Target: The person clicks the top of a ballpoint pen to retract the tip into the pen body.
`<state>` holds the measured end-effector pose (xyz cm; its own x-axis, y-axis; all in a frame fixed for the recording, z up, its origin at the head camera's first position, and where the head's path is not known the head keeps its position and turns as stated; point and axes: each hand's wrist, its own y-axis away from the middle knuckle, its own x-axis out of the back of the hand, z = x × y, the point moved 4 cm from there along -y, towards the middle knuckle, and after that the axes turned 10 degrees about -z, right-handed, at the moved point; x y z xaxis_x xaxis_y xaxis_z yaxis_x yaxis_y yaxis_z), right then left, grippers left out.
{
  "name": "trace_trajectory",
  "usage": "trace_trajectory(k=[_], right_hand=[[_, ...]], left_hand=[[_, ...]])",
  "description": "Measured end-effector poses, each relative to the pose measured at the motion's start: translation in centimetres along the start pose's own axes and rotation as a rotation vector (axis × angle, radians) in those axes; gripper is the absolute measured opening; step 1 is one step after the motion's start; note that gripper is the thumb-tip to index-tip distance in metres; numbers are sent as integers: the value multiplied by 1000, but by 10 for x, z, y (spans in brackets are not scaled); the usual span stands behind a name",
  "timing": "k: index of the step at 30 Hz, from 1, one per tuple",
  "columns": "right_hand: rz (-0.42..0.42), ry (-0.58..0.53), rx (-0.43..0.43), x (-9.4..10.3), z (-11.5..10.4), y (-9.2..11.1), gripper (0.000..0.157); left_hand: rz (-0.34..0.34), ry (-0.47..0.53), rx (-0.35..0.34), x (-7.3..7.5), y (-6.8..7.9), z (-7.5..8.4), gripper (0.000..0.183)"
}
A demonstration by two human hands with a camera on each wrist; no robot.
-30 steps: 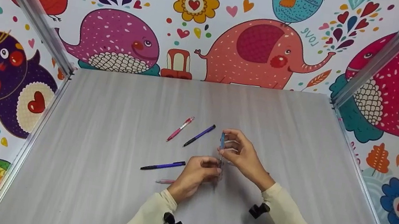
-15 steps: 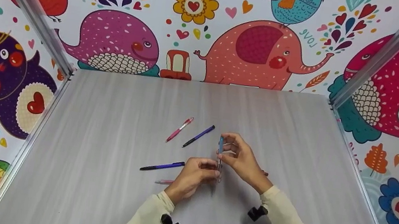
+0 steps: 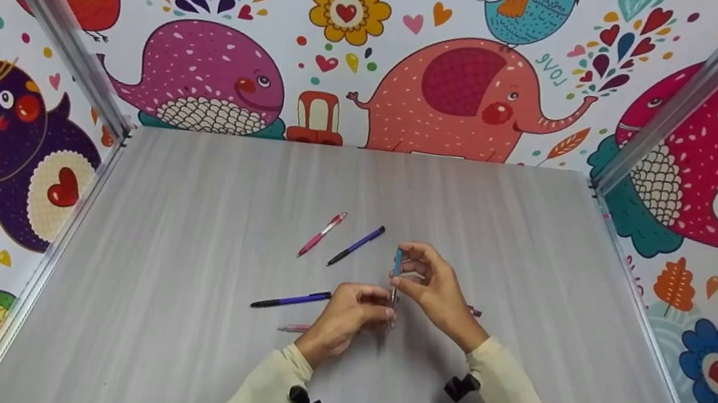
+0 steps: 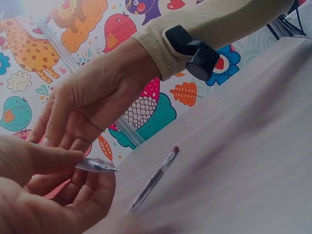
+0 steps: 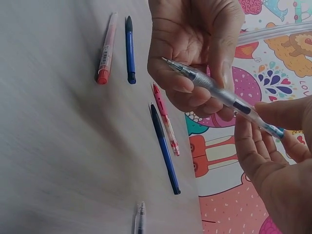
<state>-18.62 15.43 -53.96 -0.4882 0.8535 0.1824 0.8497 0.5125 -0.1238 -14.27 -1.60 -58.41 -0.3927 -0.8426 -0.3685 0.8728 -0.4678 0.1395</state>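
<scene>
A clear pen with a blue end [image 5: 229, 97] is held between both hands, raised off the table in the right wrist view. My left hand [image 3: 348, 315] pinches it near its pointed tip, thumb on top and fingers beneath. The blue end is pinched by my right hand [image 3: 435, 289], just above and to the right of the left one in the head view. In the left wrist view, the metal tip [image 4: 109, 169] sticks out past the left thumb.
Left of the hands lie a pink pen [image 3: 322, 234], a blue pen [image 3: 356, 246], another blue pen [image 3: 291, 299] and a pale red pen [image 3: 294, 327] partly behind the left hand. A clear pen with a dark red end [image 4: 153, 180] lies by the right wrist. Patterned walls surround the table.
My right hand has come slightly down toward the left hand, with the blue end of the pen. Both hands keep their hold; the pens on the table stay put.
</scene>
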Motion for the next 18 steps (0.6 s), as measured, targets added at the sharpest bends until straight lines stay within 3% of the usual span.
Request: trace_trajectory(k=[18], right_hand=[[13,23,0,1,0,0,54]], left_hand=[[-6,-32,3,0,-1,-3,35]])
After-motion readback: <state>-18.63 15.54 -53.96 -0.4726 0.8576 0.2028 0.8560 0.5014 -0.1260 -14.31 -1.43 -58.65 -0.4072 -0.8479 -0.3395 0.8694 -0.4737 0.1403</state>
